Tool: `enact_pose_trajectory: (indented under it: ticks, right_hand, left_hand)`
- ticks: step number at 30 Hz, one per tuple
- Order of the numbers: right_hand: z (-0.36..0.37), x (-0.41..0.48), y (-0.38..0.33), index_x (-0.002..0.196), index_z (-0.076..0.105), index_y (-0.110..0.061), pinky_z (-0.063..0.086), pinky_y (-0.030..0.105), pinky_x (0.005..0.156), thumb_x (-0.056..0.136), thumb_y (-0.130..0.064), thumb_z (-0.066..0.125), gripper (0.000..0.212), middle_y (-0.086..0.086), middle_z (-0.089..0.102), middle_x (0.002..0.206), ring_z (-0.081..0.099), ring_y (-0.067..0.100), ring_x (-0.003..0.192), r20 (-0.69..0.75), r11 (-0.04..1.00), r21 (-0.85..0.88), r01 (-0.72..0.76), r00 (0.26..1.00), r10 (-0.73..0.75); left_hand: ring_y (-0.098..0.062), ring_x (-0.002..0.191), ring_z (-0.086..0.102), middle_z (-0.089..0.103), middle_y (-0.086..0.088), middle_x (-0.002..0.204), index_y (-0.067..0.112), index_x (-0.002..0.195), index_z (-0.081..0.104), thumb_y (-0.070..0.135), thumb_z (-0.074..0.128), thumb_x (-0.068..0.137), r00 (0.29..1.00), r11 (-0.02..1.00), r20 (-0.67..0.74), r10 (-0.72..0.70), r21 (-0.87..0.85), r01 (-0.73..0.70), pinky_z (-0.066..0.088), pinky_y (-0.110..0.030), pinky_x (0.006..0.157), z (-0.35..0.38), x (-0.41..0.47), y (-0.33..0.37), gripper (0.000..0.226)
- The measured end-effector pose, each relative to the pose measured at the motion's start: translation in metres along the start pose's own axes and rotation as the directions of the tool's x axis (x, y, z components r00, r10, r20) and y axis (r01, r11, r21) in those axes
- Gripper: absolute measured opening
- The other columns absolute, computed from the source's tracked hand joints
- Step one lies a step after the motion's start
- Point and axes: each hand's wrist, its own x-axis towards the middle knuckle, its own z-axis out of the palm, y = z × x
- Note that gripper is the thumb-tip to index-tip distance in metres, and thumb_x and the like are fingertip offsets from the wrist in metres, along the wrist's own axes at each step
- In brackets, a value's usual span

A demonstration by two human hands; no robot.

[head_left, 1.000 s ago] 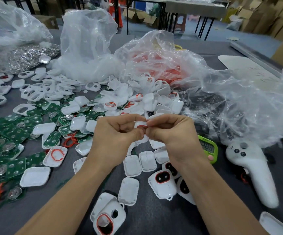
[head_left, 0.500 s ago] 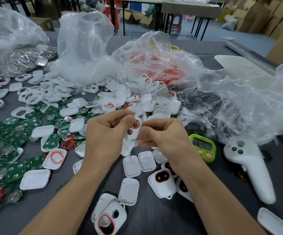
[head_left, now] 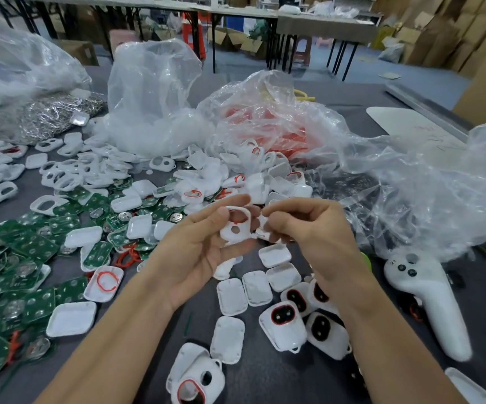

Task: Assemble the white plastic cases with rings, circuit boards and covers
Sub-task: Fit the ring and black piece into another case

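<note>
The hands had just parted; the left hand (head_left: 201, 252), palm up, pinched the white case (head_left: 236, 228) above the counter (head_left: 265, 380); the right hand (head_left: 314, 231) curled its fingers at the case's edge, grip unclear; red showed inside, so the ring (head_left: 235, 221) seemed seated, a circuit board (head_left: 97, 255) likely next.

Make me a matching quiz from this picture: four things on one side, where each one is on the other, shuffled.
1. white case
2. circuit boards
3. white controller
4. red ring

A. lying in a white cover
B. on the table, far right
C. held in the left hand
D. heaped at the left

Pairs: 1-C, 2-D, 3-B, 4-A.
</note>
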Motion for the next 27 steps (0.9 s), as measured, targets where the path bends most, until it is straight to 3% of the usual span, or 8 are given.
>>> enact_pose_trajectory:
  ticks: [5, 10, 15, 18, 21, 23, 25, 27]
  right_hand:
    - [0.006, 0.024, 0.008, 0.076, 0.082, -0.032, 0.055, 0.016, 0.064, 0.084, -0.013, 0.074, 0.023, -0.017, 0.076, 0.072, 0.070, 0.005, 0.068, -0.111, 0.827, -0.563, -0.004, 0.991, -0.071]
    - [0.033, 0.062, 0.007, 0.081, 0.079, -0.018, 0.055, 0.032, 0.078, 0.092, -0.022, 0.065, 0.018, 0.002, 0.073, 0.080, 0.067, 0.025, 0.083, -0.096, 0.459, -0.886, -0.062, 0.994, -0.052]
    - [0.046, 0.080, 0.006, 0.076, 0.050, -0.021, 0.035, 0.039, 0.088, 0.086, -0.010, 0.061, 0.018, 0.002, 0.053, 0.081, 0.049, 0.025, 0.081, -0.080, 0.113, -0.990, -0.083, 0.996, 0.036]
    - [0.048, 0.080, 0.006, 0.085, 0.064, -0.021, 0.035, 0.040, 0.093, 0.082, -0.007, 0.060, 0.015, -0.001, 0.056, 0.076, 0.048, 0.024, 0.076, -0.055, 0.008, -0.998, -0.055, 0.998, -0.004]
    - [0.040, 0.068, 0.007, 0.094, 0.077, -0.027, 0.042, 0.035, 0.090, 0.087, -0.012, 0.064, 0.021, -0.003, 0.070, 0.083, 0.059, 0.024, 0.079, -0.069, 0.151, -0.987, -0.048, 0.988, -0.136]
    - [0.030, 0.056, 0.006, 0.093, 0.081, -0.029, 0.049, 0.027, 0.078, 0.089, -0.015, 0.068, 0.019, -0.010, 0.073, 0.081, 0.064, 0.016, 0.079, -0.133, 0.487, -0.873, -0.036, 0.977, -0.166]
    - [0.023, 0.043, 0.002, 0.089, 0.083, -0.023, 0.049, 0.018, 0.062, 0.088, -0.008, 0.073, 0.018, -0.012, 0.071, 0.071, 0.062, 0.007, 0.066, -0.167, 0.905, -0.421, -0.065, 0.986, -0.006]
    - [0.023, 0.029, -0.002, 0.086, 0.083, -0.017, 0.049, 0.018, 0.055, 0.086, 0.000, 0.073, 0.020, -0.001, 0.072, 0.073, 0.062, 0.012, 0.062, 0.013, 0.962, 0.194, -0.193, 0.981, 0.194]
  left_hand:
    - [-0.023, 0.100, 0.076, 0.076, -0.013, 0.113, 0.006, 0.099, 0.082, 0.023, 0.054, 0.092, 0.993, 0.962, -0.093, -0.072, -0.269, 0.044, 0.065, -0.036, 0.074, -0.013, 0.001, 0.020, 0.033]
    - [-0.036, 0.112, 0.071, 0.070, -0.023, 0.125, -0.003, 0.104, 0.076, 0.025, 0.039, 0.109, 0.989, 0.901, -0.060, -0.132, -0.423, 0.094, 0.061, -0.053, 0.085, -0.023, -0.004, 0.028, 0.047]
    - [-0.036, 0.103, 0.071, 0.071, -0.020, 0.114, 0.002, 0.117, 0.065, 0.023, 0.052, 0.096, 0.989, 0.931, -0.055, -0.137, -0.347, 0.110, 0.055, -0.061, 0.094, -0.028, -0.004, 0.029, 0.032]
    - [-0.033, 0.103, 0.069, 0.069, -0.018, 0.112, 0.006, 0.115, 0.066, 0.016, 0.058, 0.093, 0.990, 0.935, -0.006, -0.139, -0.330, 0.130, 0.054, -0.053, 0.101, -0.030, -0.004, 0.027, 0.025]
    - [-0.033, 0.108, 0.071, 0.072, -0.017, 0.114, 0.006, 0.112, 0.075, 0.013, 0.066, 0.088, 0.989, 0.956, -0.043, -0.140, -0.267, 0.123, 0.051, -0.053, 0.105, -0.032, -0.002, 0.022, 0.026]
    - [-0.029, 0.110, 0.072, 0.074, -0.014, 0.116, 0.011, 0.106, 0.081, 0.012, 0.078, 0.074, 0.990, 0.978, -0.046, -0.133, -0.165, 0.124, 0.051, -0.046, 0.105, -0.029, -0.003, 0.022, 0.032]
    - [-0.022, 0.112, 0.071, 0.076, -0.008, 0.117, 0.018, 0.108, 0.082, 0.019, 0.084, 0.065, 0.991, 0.990, -0.020, -0.132, -0.049, 0.131, 0.052, -0.039, 0.105, -0.025, -0.004, 0.021, 0.043]
    - [-0.017, 0.108, 0.071, 0.075, -0.007, 0.119, 0.020, 0.111, 0.081, 0.016, 0.082, 0.070, 0.992, 0.992, -0.012, -0.129, -0.005, 0.129, 0.057, -0.035, 0.098, -0.022, -0.003, 0.017, 0.041]
